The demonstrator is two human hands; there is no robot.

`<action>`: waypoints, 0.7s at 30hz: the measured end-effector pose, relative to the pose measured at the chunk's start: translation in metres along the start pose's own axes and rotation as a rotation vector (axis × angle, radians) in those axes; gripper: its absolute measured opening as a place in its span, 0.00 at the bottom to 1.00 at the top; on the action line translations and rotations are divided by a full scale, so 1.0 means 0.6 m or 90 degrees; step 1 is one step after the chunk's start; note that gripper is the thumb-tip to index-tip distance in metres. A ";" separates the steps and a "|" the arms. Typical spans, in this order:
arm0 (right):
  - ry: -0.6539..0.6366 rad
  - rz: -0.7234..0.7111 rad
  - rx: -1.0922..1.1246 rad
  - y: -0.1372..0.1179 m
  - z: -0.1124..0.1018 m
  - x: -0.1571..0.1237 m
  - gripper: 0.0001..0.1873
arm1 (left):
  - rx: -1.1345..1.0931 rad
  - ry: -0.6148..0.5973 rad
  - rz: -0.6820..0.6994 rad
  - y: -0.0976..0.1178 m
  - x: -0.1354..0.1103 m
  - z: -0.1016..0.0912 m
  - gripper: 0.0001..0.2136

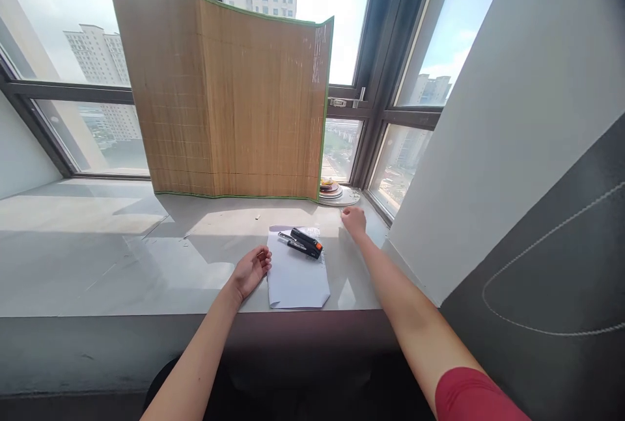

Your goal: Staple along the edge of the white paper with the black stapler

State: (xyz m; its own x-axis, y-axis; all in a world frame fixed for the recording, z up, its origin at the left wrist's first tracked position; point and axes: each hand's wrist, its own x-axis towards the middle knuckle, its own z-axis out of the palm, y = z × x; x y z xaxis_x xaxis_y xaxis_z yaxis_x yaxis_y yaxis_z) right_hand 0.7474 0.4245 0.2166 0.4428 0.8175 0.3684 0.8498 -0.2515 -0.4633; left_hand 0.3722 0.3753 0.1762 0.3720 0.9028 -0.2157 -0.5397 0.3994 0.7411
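Observation:
A black stapler [303, 242] with an orange end lies on a stack of white paper [297, 274] on the grey windowsill [97, 252]. My left hand [251, 270] rests palm up just left of the paper, fingers loosely curled, holding nothing. My right hand [354, 220] reaches past the paper to the right, near a white plate [342, 196]. Its fingers are curled down against the sill, and whether they pinch anything is hidden.
A bamboo mat [234, 102] with green edging stands upright against the window behind the paper. The plate at the mat's right end carries small dishes. A white wall panel [498, 135] slants along the right. A tiny scrap [257, 217] lies on the sill.

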 end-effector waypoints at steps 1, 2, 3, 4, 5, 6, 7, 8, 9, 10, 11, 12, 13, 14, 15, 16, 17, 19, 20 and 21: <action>-0.022 0.017 -0.011 0.020 0.010 0.008 0.10 | 0.004 0.000 -0.002 0.000 -0.001 0.001 0.07; -0.036 0.024 -0.018 0.036 0.021 0.011 0.10 | 0.006 0.000 -0.003 0.000 -0.001 0.002 0.06; -0.047 0.027 -0.025 0.048 0.031 0.012 0.10 | 0.008 0.000 -0.003 0.000 -0.002 0.003 0.06; -0.054 0.028 -0.033 0.056 0.040 0.011 0.10 | 0.010 0.001 -0.002 0.000 -0.002 0.005 0.06; -0.059 0.029 -0.040 0.062 0.046 0.010 0.11 | 0.012 0.000 0.000 0.000 -0.002 0.006 0.06; -0.062 0.030 -0.048 0.066 0.050 0.008 0.11 | 0.014 -0.003 0.003 0.000 -0.002 0.007 0.06; -0.065 0.034 -0.057 0.068 0.051 0.005 0.12 | 0.015 -0.007 0.004 0.000 -0.002 0.007 0.06; -0.068 0.040 -0.067 0.069 0.051 0.002 0.13 | 0.014 -0.011 0.005 0.000 -0.002 0.008 0.06; -0.072 0.049 -0.079 0.070 0.049 -0.004 0.15 | 0.014 -0.015 0.006 0.000 -0.002 0.008 0.06; -0.076 0.056 -0.092 0.070 0.046 -0.011 0.15 | 0.015 -0.018 0.008 0.000 -0.002 0.008 0.06; -0.082 0.059 -0.106 0.070 0.043 -0.021 0.16 | 0.018 -0.020 0.011 -0.001 -0.003 0.007 0.06; -0.087 0.058 -0.119 0.068 0.041 -0.034 0.16 | 0.023 -0.021 0.017 -0.001 -0.003 0.006 0.06; -0.091 0.052 -0.131 0.067 0.040 -0.049 0.16 | 0.028 -0.021 0.025 0.000 -0.003 0.004 0.06; -0.094 0.044 -0.141 0.064 0.039 -0.065 0.16 | 0.035 -0.020 0.034 0.001 -0.001 0.003 0.05; -0.097 0.037 -0.149 0.062 0.038 -0.082 0.17 | 0.060 -0.008 0.048 0.003 0.002 0.002 0.06; -0.099 0.031 -0.154 0.059 0.037 -0.098 0.17 | 0.102 0.014 0.068 0.005 0.006 0.001 0.06; -0.103 0.026 -0.157 0.056 0.036 -0.112 0.18 | 0.153 0.045 0.091 0.007 0.014 0.000 0.06; -0.112 0.017 -0.164 0.052 0.032 -0.132 0.18 | 0.258 0.124 0.151 0.013 0.037 0.002 0.06; -0.114 0.012 -0.170 0.051 0.030 -0.139 0.18 | 0.293 0.163 0.183 0.016 0.053 0.004 0.06; -0.114 0.006 -0.178 0.051 0.028 -0.143 0.18 | 0.315 0.200 0.216 0.019 0.071 0.007 0.07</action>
State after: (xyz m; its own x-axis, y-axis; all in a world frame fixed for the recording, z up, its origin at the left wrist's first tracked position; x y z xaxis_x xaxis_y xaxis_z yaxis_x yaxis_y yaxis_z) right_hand 0.7307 0.3556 0.1575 0.4153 0.8860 0.2063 0.9023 -0.3724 -0.2172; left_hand 0.3850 0.4180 0.1779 -0.0346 0.9986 -0.0391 -0.1511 0.0335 0.9880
